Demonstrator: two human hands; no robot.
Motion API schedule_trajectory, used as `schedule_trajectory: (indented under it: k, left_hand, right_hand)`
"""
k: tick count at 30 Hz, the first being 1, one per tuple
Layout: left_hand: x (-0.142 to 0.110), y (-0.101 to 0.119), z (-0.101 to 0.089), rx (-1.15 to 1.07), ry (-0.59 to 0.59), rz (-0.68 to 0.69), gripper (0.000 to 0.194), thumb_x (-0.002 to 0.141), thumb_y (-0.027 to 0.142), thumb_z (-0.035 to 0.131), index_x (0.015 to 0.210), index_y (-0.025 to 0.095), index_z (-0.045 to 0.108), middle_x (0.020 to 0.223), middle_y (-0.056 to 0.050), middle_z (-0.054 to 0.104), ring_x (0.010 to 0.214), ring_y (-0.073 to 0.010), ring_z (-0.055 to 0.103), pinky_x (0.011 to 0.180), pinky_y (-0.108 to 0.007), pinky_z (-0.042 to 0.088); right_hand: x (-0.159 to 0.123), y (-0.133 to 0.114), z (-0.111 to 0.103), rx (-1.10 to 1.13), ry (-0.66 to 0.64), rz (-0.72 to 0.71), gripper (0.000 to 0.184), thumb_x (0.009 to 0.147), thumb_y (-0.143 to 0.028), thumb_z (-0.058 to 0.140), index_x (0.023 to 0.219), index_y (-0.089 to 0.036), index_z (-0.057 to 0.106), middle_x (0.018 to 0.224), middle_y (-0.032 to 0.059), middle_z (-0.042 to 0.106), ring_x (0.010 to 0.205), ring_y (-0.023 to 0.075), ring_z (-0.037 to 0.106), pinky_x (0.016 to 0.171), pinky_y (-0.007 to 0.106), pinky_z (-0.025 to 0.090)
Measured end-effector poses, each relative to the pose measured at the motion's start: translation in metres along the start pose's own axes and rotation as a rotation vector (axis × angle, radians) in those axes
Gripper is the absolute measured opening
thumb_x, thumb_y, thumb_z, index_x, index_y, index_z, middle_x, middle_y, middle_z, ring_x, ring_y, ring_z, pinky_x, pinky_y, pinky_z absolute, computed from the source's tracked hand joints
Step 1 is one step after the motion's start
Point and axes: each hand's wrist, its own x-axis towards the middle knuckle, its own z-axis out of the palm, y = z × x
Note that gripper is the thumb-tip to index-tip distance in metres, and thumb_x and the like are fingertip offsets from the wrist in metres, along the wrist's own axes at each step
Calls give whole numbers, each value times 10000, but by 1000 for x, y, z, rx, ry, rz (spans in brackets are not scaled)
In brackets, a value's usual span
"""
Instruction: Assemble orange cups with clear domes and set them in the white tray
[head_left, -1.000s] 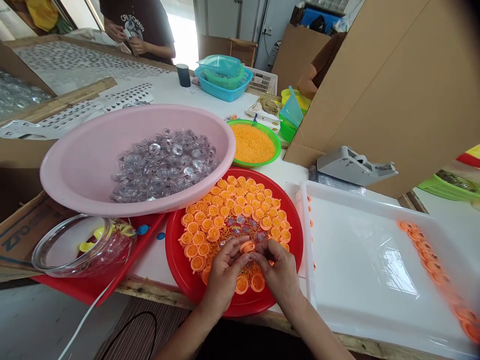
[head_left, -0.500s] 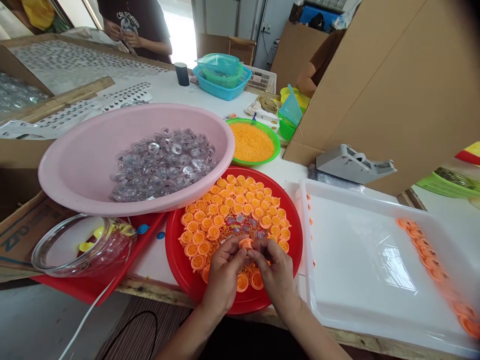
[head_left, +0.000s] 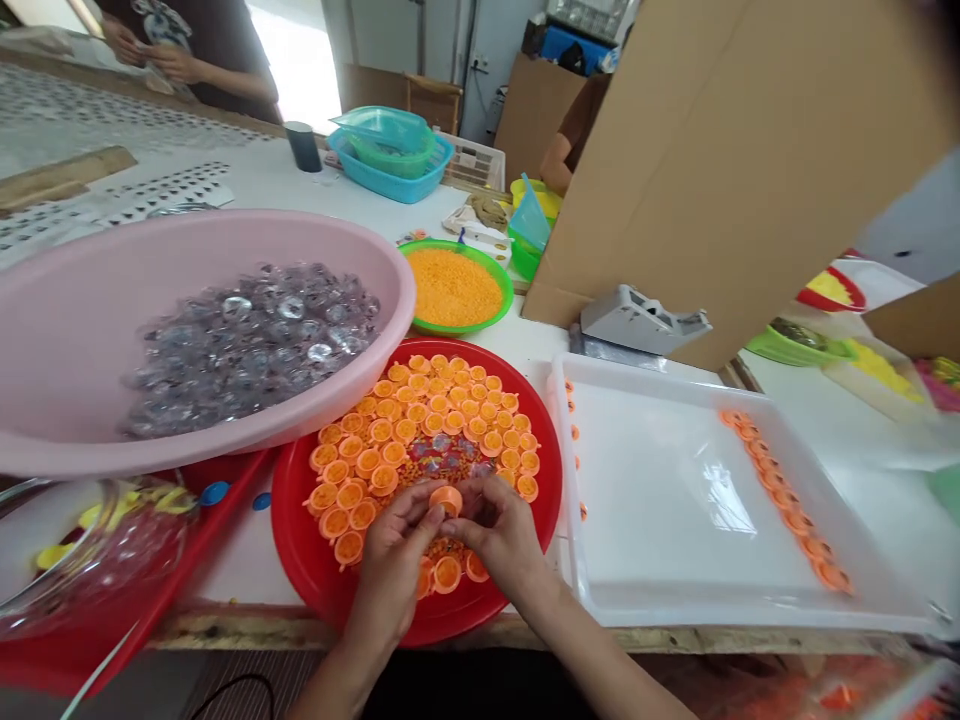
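Observation:
Over the near part of a round red tray [head_left: 300, 575], I hold a small orange plastic cup [head_left: 447, 500] upright. My left hand [head_left: 396, 550] pinches it between thumb and fingers. My right hand [head_left: 501, 535] closes on its other side, with the fingertips partly hidden. Many similar orange cups [head_left: 352, 495] with tiny side tabs ring the tray, filled with small yellow-orange bits. Clear plastic pieces [head_left: 442, 455] and loose orange grains lie in the tray's middle.
A pink basin [head_left: 67, 300] of clear plastic domes overhangs the tray's left. Orange grains fill a green bowl [head_left: 504, 288] behind. On the right, a white tray [head_left: 645, 500] bears rows of orange pieces. Behind it are a tape dispenser [head_left: 637, 320] and a cardboard panel [head_left: 675, 180].
The view has swung right, so everything sits further left. The cup has tipped slightly between my fingers, showing more of its rim. Both hands stay over the red tray.

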Motion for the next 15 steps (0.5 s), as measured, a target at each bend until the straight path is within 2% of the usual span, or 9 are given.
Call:
schedule_trajectory:
  k: [2,4,6,8,9,11,13,15]
  left_hand:
    - [-1,2,3,-6,-38,-28,283,723,283,749,967,194,638,973,-38,724,908,-196,672,795,-289,539]
    - [-4,6,10,35,-78,-25,267,729,301,741,958,204,644,984,-41,725,905,-209,675,798,-319,548]
    - [-7,12,19,144,-158,3,243,739,317,725,952,210,682,1009,-53,725,944,-228,668,837,-340,540]
    - [-5,21,26,291,-236,43,231,757,324,695,965,227,717,1033,-57,726,990,-244,655,879,-351,522]
    - [-2,25,27,361,-236,75,223,770,325,675,967,236,727,1033,-54,728,1003,-249,650,889,-353,515]
    - [10,31,22,499,-134,182,190,795,311,629,937,245,738,1000,-47,735,993,-250,649,883,-357,507]
    - [24,30,11,661,-8,305,154,799,264,600,857,239,740,928,-45,738,930,-247,655,855,-365,502]
    - [35,22,0,840,-24,379,146,784,206,590,796,237,732,861,-42,726,862,-242,650,826,-376,496]
  right_hand:
    - [2,-7,-3,6,-32,-6,234,690,-328,753,882,-218,678,810,14,651,722,171,618,615,263,520]
    - [-1,-15,-12,69,-41,41,266,678,-340,757,897,-219,663,804,10,646,717,168,611,611,262,513]
    - [-7,-23,-30,183,-38,128,305,673,-336,756,922,-212,632,789,6,645,698,163,605,594,259,505]
    - [-17,-26,-60,239,-3,199,320,690,-326,741,956,-200,615,832,24,662,721,168,609,597,262,496]
    - [-23,-26,-79,221,28,221,330,703,-323,731,984,-192,616,879,43,672,755,175,612,613,268,494]
    - [-34,-17,-119,75,87,274,368,711,-335,725,1027,-179,621,931,73,673,793,190,608,622,282,487]
    - [-43,-1,-153,-125,142,387,332,698,-361,725,954,-169,638,787,50,653,705,181,588,583,290,474]
    - [-50,17,-173,-194,116,479,265,661,-372,726,800,-166,633,698,25,621,623,164,562,541,287,462]
